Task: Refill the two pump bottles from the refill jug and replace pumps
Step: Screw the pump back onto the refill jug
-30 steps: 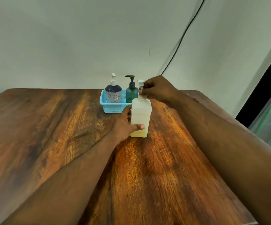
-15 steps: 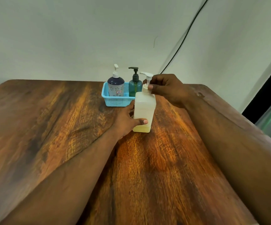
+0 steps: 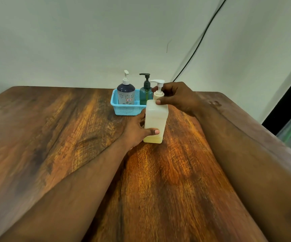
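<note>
A translucent white refill jug (image 3: pixel 156 119) with a little yellow liquid at its bottom stands on the wooden table (image 3: pixel 54 137). My left hand (image 3: pixel 137 131) grips its lower body from the left, thumb across the front. My right hand (image 3: pixel 176 96) pinches the collar of the jug's white pump (image 3: pixel 158 88) at the neck. Behind the jug, a dark blue pump bottle (image 3: pixel 125 92) with a white pump and a green pump bottle (image 3: pixel 145 92) with a dark pump stand in a light blue basket (image 3: pixel 123 110).
The table's back edge meets a pale wall just behind the basket. A black cable (image 3: pixel 202 39) runs down the wall to the right. The table's right edge (image 3: pixel 263 130) drops off beside a dark opening.
My view has shifted, so the jug and basket sit slightly lower and nearer. My right hand's fingers have moved round the pump collar, and the pump head now shows above them. My left hand's grip is unchanged.
</note>
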`<action>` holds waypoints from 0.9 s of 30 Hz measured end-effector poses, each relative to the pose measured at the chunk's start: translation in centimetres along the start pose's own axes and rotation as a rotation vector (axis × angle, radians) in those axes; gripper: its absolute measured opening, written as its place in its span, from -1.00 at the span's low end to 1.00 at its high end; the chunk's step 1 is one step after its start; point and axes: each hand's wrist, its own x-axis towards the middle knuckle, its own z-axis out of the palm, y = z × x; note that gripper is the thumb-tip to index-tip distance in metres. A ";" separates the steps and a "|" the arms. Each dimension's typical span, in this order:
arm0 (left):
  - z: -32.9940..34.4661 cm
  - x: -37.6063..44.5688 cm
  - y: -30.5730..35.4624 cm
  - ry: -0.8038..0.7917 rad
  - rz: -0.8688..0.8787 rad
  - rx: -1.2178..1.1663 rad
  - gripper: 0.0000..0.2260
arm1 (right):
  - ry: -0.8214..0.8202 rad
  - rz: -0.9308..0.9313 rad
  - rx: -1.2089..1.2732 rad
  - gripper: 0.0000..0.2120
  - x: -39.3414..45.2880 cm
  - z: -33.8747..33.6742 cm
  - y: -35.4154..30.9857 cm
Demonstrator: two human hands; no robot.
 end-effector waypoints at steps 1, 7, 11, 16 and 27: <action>0.0 0.0 0.0 0.002 0.001 -0.003 -0.32 | 0.053 0.004 -0.032 -0.63 -0.1 0.5 0.2; 0.0 -0.3 0.0 0.008 0.043 -0.020 -0.34 | 0.393 0.029 -0.010 -0.61 -1.4 4.0 0.6; -0.1 -0.4 0.1 0.017 0.026 -0.021 -0.35 | 0.335 0.033 0.141 -0.57 -1.5 3.3 0.2; 0.0 -0.1 0.0 0.003 0.016 -0.018 -0.32 | 0.099 -0.010 0.242 -0.67 -1.7 1.2 0.3; 0.2 0.1 -0.4 0.011 0.015 -0.002 -0.30 | 0.379 -0.027 -0.057 -0.57 -2.0 3.1 0.4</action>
